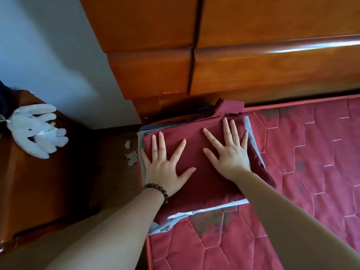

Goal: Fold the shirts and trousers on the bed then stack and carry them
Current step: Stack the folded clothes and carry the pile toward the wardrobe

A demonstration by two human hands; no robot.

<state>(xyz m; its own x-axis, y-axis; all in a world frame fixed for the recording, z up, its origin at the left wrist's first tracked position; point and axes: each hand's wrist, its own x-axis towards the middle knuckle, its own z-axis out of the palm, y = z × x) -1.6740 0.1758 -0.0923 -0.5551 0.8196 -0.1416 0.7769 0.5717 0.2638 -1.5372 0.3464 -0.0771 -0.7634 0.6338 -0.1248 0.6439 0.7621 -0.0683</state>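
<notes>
A folded maroon shirt (200,184) lies on top of a stack at the bed's near left corner, its collar toward the headboard. Under it a light grey garment (167,225) shows at the edges, and a dark blue one (202,112) peeks out near the collar. My left hand (165,164), with a bead bracelet on the wrist, presses flat on the shirt's left half, fingers spread. My right hand (229,152) presses flat on the right half, fingers spread as well. Neither hand grips any cloth.
The red quilted mattress (311,172) stretches to the right. A wooden headboard (253,55) stands behind the stack. To the left is a wooden nightstand (39,182) with white gloves (37,129) on it. Scraps of paper (131,156) lie on the floor between.
</notes>
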